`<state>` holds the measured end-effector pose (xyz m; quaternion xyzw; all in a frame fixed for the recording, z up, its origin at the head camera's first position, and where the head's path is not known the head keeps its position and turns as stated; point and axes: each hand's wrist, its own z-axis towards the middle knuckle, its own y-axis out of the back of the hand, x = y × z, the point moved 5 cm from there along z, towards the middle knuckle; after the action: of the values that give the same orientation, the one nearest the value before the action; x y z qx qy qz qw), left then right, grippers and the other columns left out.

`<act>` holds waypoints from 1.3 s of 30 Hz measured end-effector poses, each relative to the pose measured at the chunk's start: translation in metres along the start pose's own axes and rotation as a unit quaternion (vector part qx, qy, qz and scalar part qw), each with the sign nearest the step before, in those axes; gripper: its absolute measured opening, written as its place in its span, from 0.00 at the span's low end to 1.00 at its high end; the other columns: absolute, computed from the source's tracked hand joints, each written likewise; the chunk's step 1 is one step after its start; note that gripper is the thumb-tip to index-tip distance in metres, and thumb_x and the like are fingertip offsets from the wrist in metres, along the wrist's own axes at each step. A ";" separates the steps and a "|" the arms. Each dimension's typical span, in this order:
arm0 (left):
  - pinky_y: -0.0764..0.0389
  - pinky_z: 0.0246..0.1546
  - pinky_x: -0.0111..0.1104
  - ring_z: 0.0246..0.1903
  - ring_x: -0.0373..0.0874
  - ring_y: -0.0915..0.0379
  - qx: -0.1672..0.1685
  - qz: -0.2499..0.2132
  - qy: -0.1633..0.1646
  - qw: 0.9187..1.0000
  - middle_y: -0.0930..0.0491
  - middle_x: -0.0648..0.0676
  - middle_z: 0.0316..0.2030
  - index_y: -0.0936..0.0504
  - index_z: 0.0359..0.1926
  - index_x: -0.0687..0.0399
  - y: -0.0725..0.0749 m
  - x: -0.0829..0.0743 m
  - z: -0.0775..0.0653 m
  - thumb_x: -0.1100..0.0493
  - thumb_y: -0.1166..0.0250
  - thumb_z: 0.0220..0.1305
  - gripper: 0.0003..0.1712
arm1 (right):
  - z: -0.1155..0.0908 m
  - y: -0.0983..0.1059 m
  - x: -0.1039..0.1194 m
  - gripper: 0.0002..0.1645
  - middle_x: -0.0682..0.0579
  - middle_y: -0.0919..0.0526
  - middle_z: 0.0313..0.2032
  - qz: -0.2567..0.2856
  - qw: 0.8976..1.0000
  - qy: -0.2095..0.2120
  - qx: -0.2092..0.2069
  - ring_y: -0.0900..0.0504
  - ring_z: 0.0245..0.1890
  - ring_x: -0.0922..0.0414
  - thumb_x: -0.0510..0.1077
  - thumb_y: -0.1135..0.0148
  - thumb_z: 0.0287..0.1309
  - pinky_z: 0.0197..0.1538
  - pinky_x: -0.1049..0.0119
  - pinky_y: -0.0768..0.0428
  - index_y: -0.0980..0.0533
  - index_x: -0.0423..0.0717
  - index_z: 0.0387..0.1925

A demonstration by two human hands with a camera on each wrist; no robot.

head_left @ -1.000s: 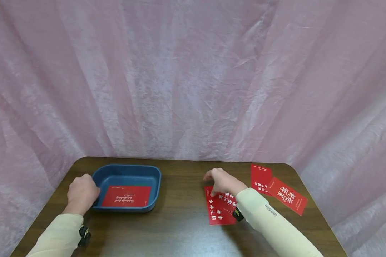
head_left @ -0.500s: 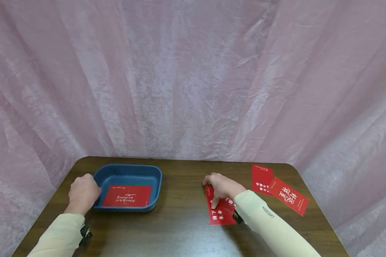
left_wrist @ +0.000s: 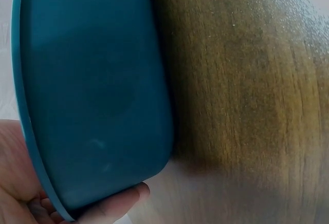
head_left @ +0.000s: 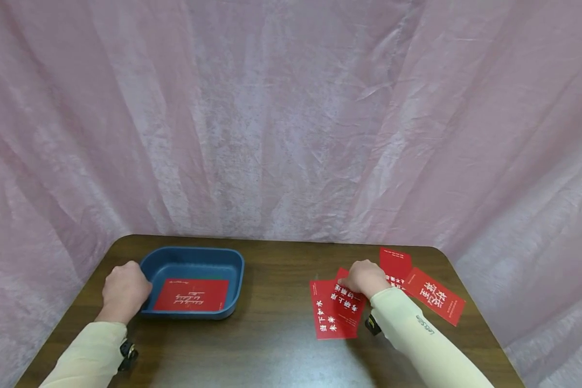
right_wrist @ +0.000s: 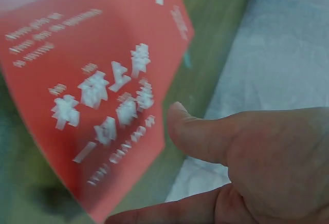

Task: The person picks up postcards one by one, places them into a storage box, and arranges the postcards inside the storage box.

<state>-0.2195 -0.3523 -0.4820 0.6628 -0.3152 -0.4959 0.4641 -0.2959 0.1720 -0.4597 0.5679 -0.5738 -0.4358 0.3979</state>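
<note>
At the left of the table, my left hand [head_left: 125,288] grips the left end of a blue tray [head_left: 191,257]; in the left wrist view, its thumb and fingers close around the corner of the tray's wall [left_wrist: 92,95]. A red card [head_left: 191,295] with white writing lies in the tray. My right hand [head_left: 367,277] is over the far right part of a tilted red card [head_left: 347,306], which overlaps another red card [head_left: 322,310]. In the right wrist view, the thumb is spread from the forefinger, beside the card's edge [right_wrist: 113,116], pinching nothing.
Two more red cards lie at the right: one near the far edge [head_left: 395,264], partly behind the right hand, and one tilted [head_left: 435,295] that overlaps it. A pink curtain [head_left: 281,134] hangs behind the wooden table [head_left: 271,280].
My right hand has moved right, from the left part of the overlapping card pair to the upper card's far right part, uncovering more of both. The left hand stays on the tray.
</note>
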 end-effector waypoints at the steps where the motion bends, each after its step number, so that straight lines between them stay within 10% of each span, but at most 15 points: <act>1: 0.28 0.15 0.43 0.18 0.53 0.32 -0.002 0.001 0.000 1.000 0.29 0.63 0.20 0.27 0.27 0.71 0.001 0.000 0.000 0.59 0.41 0.54 0.15 | -0.001 -0.003 0.000 0.29 0.47 0.25 0.30 0.000 1.000 -0.002 0.009 0.26 0.30 0.52 0.65 0.38 0.48 0.29 0.57 0.26 0.21 0.43 0.35; 11: 0.28 0.16 0.42 0.19 0.53 0.32 0.009 -0.001 -0.001 1.000 0.29 0.61 0.20 0.26 0.26 0.69 0.001 0.000 -0.001 0.59 0.43 0.55 0.13 | 0.000 -0.030 0.027 0.37 0.45 0.27 0.34 -0.025 0.999 0.031 0.000 0.28 0.34 0.51 0.65 0.36 0.44 0.31 0.56 0.26 0.26 0.43 0.49; 18: 0.27 0.16 0.45 0.19 0.54 0.31 -0.001 0.000 -0.003 1.000 0.28 0.64 0.22 0.26 0.28 0.71 0.001 -0.001 0.000 0.59 0.43 0.54 0.14 | 0.008 -0.030 0.052 0.42 0.43 0.35 0.60 -0.029 0.985 0.168 -0.022 0.34 0.56 0.45 0.55 0.35 0.47 0.50 0.46 0.33 0.37 0.62 0.66; 25: 0.27 0.17 0.45 0.20 0.54 0.31 -0.006 0.003 -0.001 1.000 0.28 0.64 0.22 0.26 0.27 0.70 0.001 0.000 -0.001 0.59 0.42 0.53 0.14 | 0.012 -0.025 0.054 0.38 0.47 0.39 0.65 0.106 0.959 0.261 -0.011 0.36 0.59 0.49 0.44 0.36 0.52 0.50 0.53 0.31 0.36 0.57 0.66; 31: 0.28 0.17 0.45 0.20 0.55 0.31 -0.006 -0.003 -0.003 1.000 0.29 0.63 0.22 0.26 0.25 0.69 0.000 0.000 -0.001 0.59 0.43 0.53 0.13 | 0.014 -0.008 0.021 0.17 0.46 0.24 0.37 0.127 0.980 0.122 -0.087 0.25 0.38 0.53 0.51 0.40 0.57 0.39 0.58 0.26 0.23 0.42 0.40; 35: 0.28 0.17 0.45 0.21 0.55 0.31 -0.010 -0.005 -0.008 1.000 0.28 0.64 0.22 0.26 0.25 0.69 0.001 0.001 -0.001 0.59 0.43 0.53 0.13 | 0.010 -0.018 0.003 0.28 0.50 0.27 0.21 0.102 0.994 0.005 -0.046 0.28 0.23 0.55 0.67 0.42 0.51 0.27 0.62 0.30 0.27 0.46 0.21; 39: 0.28 0.17 0.46 0.21 0.56 0.31 -0.018 -0.001 -0.015 1.000 0.28 0.65 0.22 0.26 0.24 0.69 0.001 0.001 -0.001 0.59 0.43 0.52 0.13 | 0.008 -0.028 0.003 0.34 0.49 0.28 0.24 0.094 0.995 -0.017 -0.023 0.28 0.25 0.55 0.74 0.38 0.39 0.27 0.61 0.30 0.27 0.46 0.24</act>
<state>-0.2185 -0.3535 -0.4817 0.6474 -0.3125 -0.5119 0.4703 -0.2953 0.1700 -0.4887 0.4942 -0.6212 -0.4196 0.4403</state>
